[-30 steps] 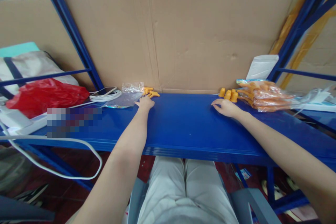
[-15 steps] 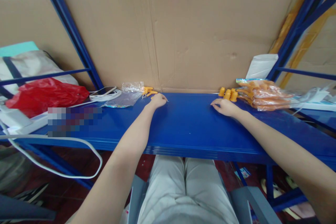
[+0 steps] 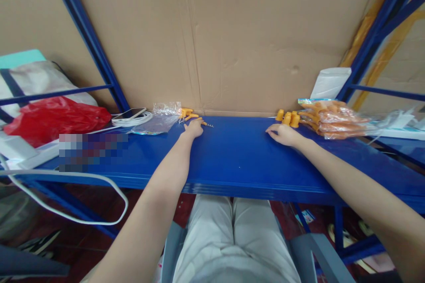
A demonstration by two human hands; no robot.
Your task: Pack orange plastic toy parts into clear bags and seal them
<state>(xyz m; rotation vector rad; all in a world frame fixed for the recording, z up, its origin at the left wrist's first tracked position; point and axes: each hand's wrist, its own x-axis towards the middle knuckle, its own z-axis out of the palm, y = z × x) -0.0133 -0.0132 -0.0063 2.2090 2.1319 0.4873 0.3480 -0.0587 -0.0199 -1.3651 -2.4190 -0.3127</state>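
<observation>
My left hand (image 3: 194,128) rests low at the back of the blue tabletop, its thumb spread away from the fingers. Its fingertips are at the orange end of a corkscrew (image 3: 208,124), whose metal spiral lies pointing right. Just behind that hand is a small pile of orange-handled corkscrews (image 3: 187,112) with metal spirals. My right hand (image 3: 280,134) lies on the table farther right, fingers loosely bent and slightly apart, with nothing visible in them. Several orange cone-shaped caps (image 3: 287,118) stand right behind it.
Clear plastic bags of orange parts (image 3: 335,119) are stacked at the right. To the left lie a flat clear bag (image 3: 159,121), a coiled white cable (image 3: 136,119), a phone and a red plastic bag (image 3: 63,119). Behind the blue table (image 3: 229,163) stands a cardboard wall (image 3: 252,44).
My left hand has drawn back slightly to the left and its thumb has spread, uncovering the corkscrew's spiral on the table. My right hand has stayed in place.
</observation>
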